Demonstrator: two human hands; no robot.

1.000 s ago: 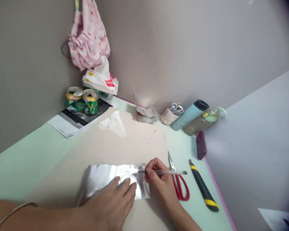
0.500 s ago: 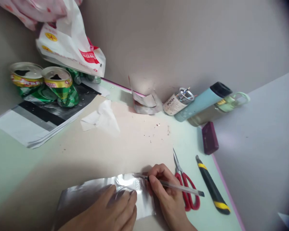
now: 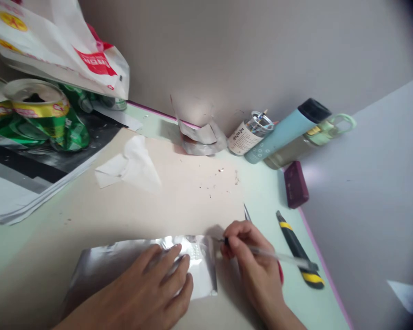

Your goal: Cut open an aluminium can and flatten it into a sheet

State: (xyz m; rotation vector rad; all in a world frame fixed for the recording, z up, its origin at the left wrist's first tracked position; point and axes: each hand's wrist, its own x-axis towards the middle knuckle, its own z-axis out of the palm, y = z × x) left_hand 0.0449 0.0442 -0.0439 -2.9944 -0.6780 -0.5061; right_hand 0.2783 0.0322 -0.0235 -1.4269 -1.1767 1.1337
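Note:
A shiny silver metal sheet (image 3: 106,261) lies on the beige board in front of me. My left hand (image 3: 158,284) rests flat on it, fingers spread. To the right, my right hand (image 3: 253,256) grips a clear-barrelled pen (image 3: 278,257) in a writing hold. The pen's tip is close to the sheet's upper right corner; whether it touches cannot be made out. Small embossed marks show on the sheet near my left fingertips. Scissors (image 3: 247,212) lie mostly hidden under my right hand, with the blade tip and a bit of red handle showing.
A black and yellow utility knife (image 3: 298,247) lies at right, below a maroon box (image 3: 296,184). Behind stand a pen cup (image 3: 244,137), a blue tumbler (image 3: 285,130) and a green-lidded bottle (image 3: 296,146). Crumpled tissue (image 3: 134,165), curled metal scraps (image 3: 203,140) and crushed green cans (image 3: 48,114) occupy the left and back.
My right hand has moved right with the pen, off the sheet's top edge toward its corner, covering more of the scissors. My left fingers have spread. The view has shifted slightly.

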